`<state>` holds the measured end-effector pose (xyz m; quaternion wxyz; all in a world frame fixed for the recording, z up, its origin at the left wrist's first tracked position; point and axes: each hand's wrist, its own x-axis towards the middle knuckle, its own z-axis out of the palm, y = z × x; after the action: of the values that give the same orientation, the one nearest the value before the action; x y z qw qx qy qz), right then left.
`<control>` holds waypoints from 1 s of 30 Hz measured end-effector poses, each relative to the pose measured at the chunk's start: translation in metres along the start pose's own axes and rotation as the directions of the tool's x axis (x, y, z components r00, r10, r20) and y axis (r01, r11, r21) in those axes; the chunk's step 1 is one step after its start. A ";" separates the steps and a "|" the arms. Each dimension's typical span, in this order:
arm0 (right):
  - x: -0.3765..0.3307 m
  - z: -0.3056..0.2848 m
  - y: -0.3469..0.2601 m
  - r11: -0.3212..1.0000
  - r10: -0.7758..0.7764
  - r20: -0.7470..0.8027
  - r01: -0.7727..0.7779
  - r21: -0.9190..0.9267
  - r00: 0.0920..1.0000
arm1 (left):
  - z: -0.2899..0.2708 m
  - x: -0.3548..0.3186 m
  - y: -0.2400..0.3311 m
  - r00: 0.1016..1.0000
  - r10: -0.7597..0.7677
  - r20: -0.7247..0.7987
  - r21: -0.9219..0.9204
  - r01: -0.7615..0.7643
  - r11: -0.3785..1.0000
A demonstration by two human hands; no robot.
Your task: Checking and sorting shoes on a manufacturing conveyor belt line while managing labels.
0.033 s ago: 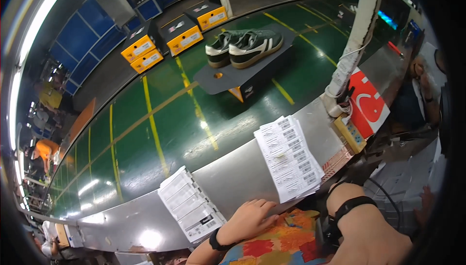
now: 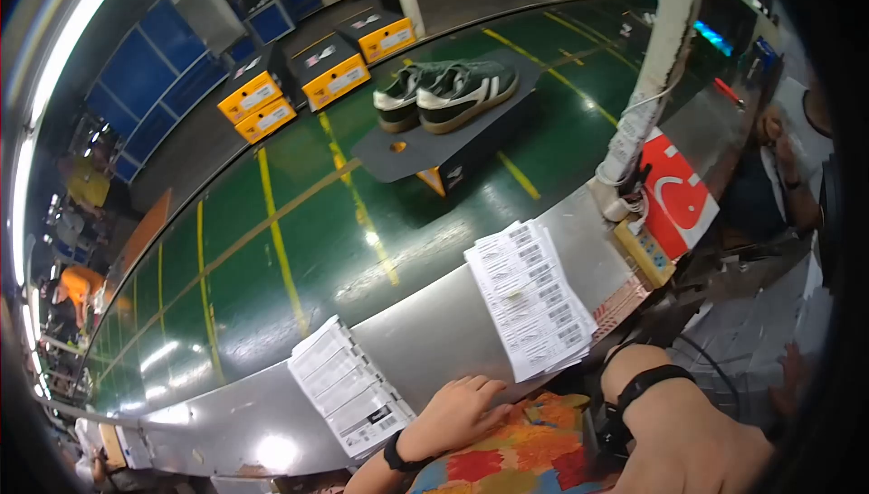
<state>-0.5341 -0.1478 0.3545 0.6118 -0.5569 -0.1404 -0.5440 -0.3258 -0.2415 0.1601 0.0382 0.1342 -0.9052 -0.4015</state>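
By counter [image 2: 425, 340], left hand [image 2: 460, 414] half-open

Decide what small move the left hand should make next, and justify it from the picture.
Probably the left hand should reach slightly forward to the barcode-label sheets on the right: its fingers lie close to that stack's near corner, nothing shows in its grasp, and the sheets lie face-up on the metal ledge.

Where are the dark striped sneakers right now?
In the head view's upper middle, the sneakers sit on a dark grey box, right of the orange-fronted boxes.
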 end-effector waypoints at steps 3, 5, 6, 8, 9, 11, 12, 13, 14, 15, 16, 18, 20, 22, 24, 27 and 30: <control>-0.020 0.023 -0.018 0.995 0.096 -0.106 -0.096 0.007 0.990 | -0.008 -0.003 -0.003 1.000 -0.014 -0.024 0.028 0.015 0.999; -0.027 0.038 -0.022 0.991 0.132 -0.209 -0.134 0.005 0.969 | -0.010 -0.003 -0.005 0.999 -0.042 -0.031 0.018 0.042 0.999; -0.006 -0.007 -0.013 0.911 -0.165 0.289 0.258 -0.321 0.943 | -0.008 0.010 0.003 0.999 0.048 -0.009 0.008 -0.048 0.999; -0.017 -0.017 -0.007 0.904 -0.237 0.385 0.348 -0.248 0.892 | -0.016 0.005 0.008 1.000 0.027 0.007 -0.019 -0.027 0.999; -0.025 -0.019 -0.007 0.898 -0.311 0.466 0.417 -0.142 0.828 | -0.018 0.007 0.012 1.000 -0.017 0.019 -0.054 0.018 0.998; -0.048 -0.044 0.019 0.894 -0.288 0.236 0.349 -0.280 0.928 | -0.026 0.007 0.034 0.974 0.075 -0.215 -0.017 -0.081 0.997; -0.061 -0.046 0.028 0.895 -0.317 -0.007 0.297 -0.332 0.948 | -0.031 0.006 0.038 0.988 0.007 -0.152 -0.070 -0.017 0.997; -0.078 -0.039 0.027 0.792 0.029 -0.507 -0.329 -0.514 0.861 | -0.033 0.001 0.036 0.988 -0.108 -0.107 -0.108 0.096 0.989; -0.081 -0.065 0.048 0.540 0.053 -0.568 -0.502 -0.676 0.821 | -0.032 0.001 0.032 0.990 -0.094 -0.105 -0.109 0.082 0.991; -0.093 -0.066 0.060 0.210 0.015 -0.679 -0.666 -0.716 0.734 | -0.032 0.008 0.029 0.993 -0.071 -0.090 -0.063 0.066 0.996; -0.120 -0.077 0.079 -0.145 -0.015 -0.738 -0.732 -0.666 0.675 | -0.027 0.011 0.024 0.993 -0.073 -0.094 -0.007 0.072 0.997; -0.162 -0.098 0.099 -0.671 0.016 -0.745 -0.545 -0.503 0.667 | -0.009 0.012 0.003 0.991 -0.039 -0.127 0.176 0.061 0.982; -0.176 -0.101 0.096 -0.690 0.107 -0.875 -0.599 -0.407 0.472 | -0.002 0.016 -0.007 0.992 -0.036 -0.117 0.195 0.058 0.979; -0.191 -0.105 0.099 -0.713 0.193 -0.949 -0.629 -0.309 0.248 | 0.016 0.013 -0.033 0.981 -0.118 -0.152 0.435 0.174 0.883; -0.206 -0.111 0.109 -0.701 0.263 -0.954 -0.650 -0.293 0.146 | 0.024 0.010 -0.053 0.984 -0.079 -0.160 0.506 0.151 0.850; -0.214 -0.120 0.122 -0.750 0.255 -0.954 -0.590 -0.298 0.159 | 0.042 0.003 -0.086 0.994 -0.058 -0.097 0.543 0.101 0.834; -0.217 -0.131 0.133 -0.790 0.230 -0.952 -0.533 -0.304 0.202 | 0.034 0.009 -0.070 0.994 -0.113 0.012 0.503 0.092 0.860</control>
<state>-0.5615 -0.1742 0.0706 0.1446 -0.6357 0.7563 0.0550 -0.3252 -0.2646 0.0856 -0.0380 0.1792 -0.9705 -0.1568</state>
